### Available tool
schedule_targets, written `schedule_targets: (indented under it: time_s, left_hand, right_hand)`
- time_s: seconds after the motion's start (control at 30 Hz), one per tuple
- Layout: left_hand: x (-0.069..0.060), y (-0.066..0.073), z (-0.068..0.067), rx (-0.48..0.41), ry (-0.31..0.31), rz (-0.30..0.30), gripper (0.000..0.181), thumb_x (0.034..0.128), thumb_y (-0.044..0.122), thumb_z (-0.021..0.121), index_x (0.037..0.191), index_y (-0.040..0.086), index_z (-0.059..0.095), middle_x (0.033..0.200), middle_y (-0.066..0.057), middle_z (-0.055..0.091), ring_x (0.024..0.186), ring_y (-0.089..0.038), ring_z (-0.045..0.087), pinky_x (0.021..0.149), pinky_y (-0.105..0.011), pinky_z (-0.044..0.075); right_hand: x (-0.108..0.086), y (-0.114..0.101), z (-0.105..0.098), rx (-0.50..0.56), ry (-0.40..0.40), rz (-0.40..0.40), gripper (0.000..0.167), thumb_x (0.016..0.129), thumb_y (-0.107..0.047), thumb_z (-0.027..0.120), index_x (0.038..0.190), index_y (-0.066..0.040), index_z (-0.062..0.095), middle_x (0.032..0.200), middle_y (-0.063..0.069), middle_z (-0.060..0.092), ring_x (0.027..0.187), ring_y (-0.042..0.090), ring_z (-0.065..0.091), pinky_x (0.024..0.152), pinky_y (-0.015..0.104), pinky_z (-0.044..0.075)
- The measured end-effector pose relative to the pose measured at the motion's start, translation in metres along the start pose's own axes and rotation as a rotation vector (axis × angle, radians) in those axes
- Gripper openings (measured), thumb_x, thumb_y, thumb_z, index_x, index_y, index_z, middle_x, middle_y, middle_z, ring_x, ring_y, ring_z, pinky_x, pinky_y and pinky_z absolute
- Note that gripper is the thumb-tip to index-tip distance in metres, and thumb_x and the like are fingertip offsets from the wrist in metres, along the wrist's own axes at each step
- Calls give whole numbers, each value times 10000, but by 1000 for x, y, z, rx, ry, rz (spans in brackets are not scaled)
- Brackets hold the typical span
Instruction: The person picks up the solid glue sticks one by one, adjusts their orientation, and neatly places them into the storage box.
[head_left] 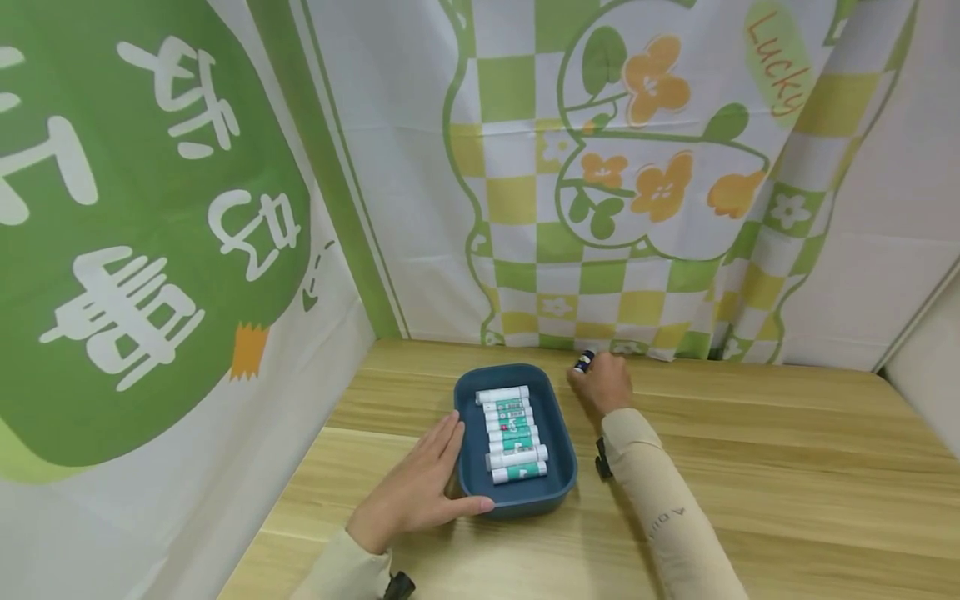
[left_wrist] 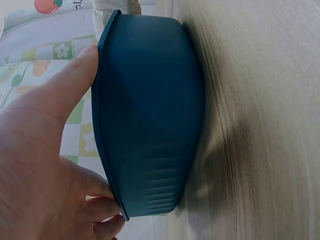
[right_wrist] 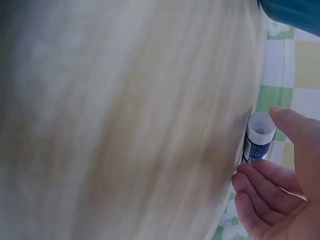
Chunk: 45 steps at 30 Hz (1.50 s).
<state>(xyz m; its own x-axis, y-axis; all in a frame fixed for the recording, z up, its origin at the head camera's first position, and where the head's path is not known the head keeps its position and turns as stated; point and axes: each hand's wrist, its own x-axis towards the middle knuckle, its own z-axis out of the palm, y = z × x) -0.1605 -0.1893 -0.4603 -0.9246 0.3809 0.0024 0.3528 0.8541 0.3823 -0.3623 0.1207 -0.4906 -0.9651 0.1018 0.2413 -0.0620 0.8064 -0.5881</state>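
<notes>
A dark blue rectangular tray (head_left: 558,479) stands on the table and holds a column of white and green glue sticks (head_left: 513,433). My left hand (head_left: 423,483) rests against its left side, fingers extended along the rim and thumb over the near left corner. In the left wrist view, the thumb and fingertips touch the rim of the tray (left_wrist: 150,100). At the table's back, right of the tray, my right hand (head_left: 606,382) pinches a navy and white glue stick (head_left: 583,361). The right wrist view shows the white end of that glue stick (right_wrist: 261,129) between thumb and fingers.
A wood-grain table (head_left: 787,467) stretches to the right of the tray. Behind it hangs a checked, flowered curtain (head_left: 517,200). Another cloth with a large green print (head_left: 247,167) hangs at the left.
</notes>
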Motion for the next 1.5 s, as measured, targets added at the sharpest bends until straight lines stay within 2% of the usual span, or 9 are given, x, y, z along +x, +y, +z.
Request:
schedule_targets:
  time_s: [0.23, 0.5, 0.67, 0.8, 0.9, 1.0, 1.13, 1.33, 1.5]
  left_hand:
    - [1, 2, 0, 3, 1, 5, 1227, 880, 820, 611, 1675, -10, 182, 1783, -191, 69, 1661, -374, 118, 1331, -572, 226]
    - [2, 2, 0, 0, -6, -6, 1233, 877, 833, 601, 1681, 3, 168, 1788, -173, 55, 1664, -363, 110, 1333, -566, 225]
    - [2, 3, -1, -4, -3, -4, 1230, 879, 828, 604, 1676, -10, 183, 1784, -188, 67, 1660, -380, 121, 1330, -572, 230]
    - [1, 3, 0, -1, -4, 0, 1227, 881, 821, 609, 1673, -16, 188, 1782, -198, 75, 1657, -387, 129, 1328, -573, 233]
    - [0, 3, 0, 2, -5, -1, 1229, 879, 820, 613, 1672, -18, 189, 1780, -201, 78, 1656, -389, 133, 1328, -572, 232]
    - [-1, 2, 1, -1, 0, -2, 1236, 873, 826, 614, 1669, -22, 196, 1779, -203, 86, 1653, -397, 141, 1326, -573, 234]
    - [-2, 2, 1, -8, 6, -2, 1236, 874, 826, 613, 1669, -24, 196, 1779, -201, 84, 1652, -398, 143, 1326, -573, 236]
    - [-2, 3, -1, -8, 8, 10, 1227, 881, 806, 627, 1664, -36, 201, 1775, -218, 88, 1649, -407, 152, 1322, -583, 241]
    - [-3, 3, -2, -10, 13, 15, 1224, 880, 807, 627, 1663, -36, 207, 1774, -219, 95, 1646, -415, 156, 1321, -584, 241]
  right_hand:
    - [1, -1, -4, -3, -8, 31, 351, 882, -281, 745, 951, 61, 704, 944, 286, 734, 798, 381, 718, 626, 448, 588]
    - [1, -4, -15, -21, -33, 57, 258, 857, -159, 743, 950, 77, 696, 962, 317, 728, 836, 416, 720, 652, 482, 597]
    - [2, 5, -22, -29, -56, 83, 282, 841, -130, 789, 985, 80, 665, 975, 313, 715, 855, 417, 715, 668, 492, 595]
    - [3, 18, -24, -29, -67, 44, 159, 838, -96, 753, 801, 24, 656, 748, 173, 672, 670, 303, 622, 552, 392, 506]
    - [3, 27, -27, -31, -65, -30, 247, 822, -56, 700, 589, -55, 618, 568, 40, 549, 553, 216, 483, 488, 314, 387]
    - [3, 34, -31, -10, -27, -100, 267, 813, -36, 678, 550, -74, 642, 545, 1, 529, 570, 206, 444, 531, 297, 363]
    - [3, 38, -40, 39, 1, -179, 173, 843, -35, 689, 693, -25, 774, 653, 65, 680, 635, 224, 524, 601, 315, 434]
    - [7, 43, -53, 104, -79, -231, 148, 925, -43, 757, 819, 55, 788, 744, 151, 736, 636, 184, 561, 583, 290, 457]
    - [6, 42, -66, 121, -120, -220, 215, 957, -111, 760, 1054, 77, 794, 979, 234, 797, 854, 322, 751, 761, 442, 632]
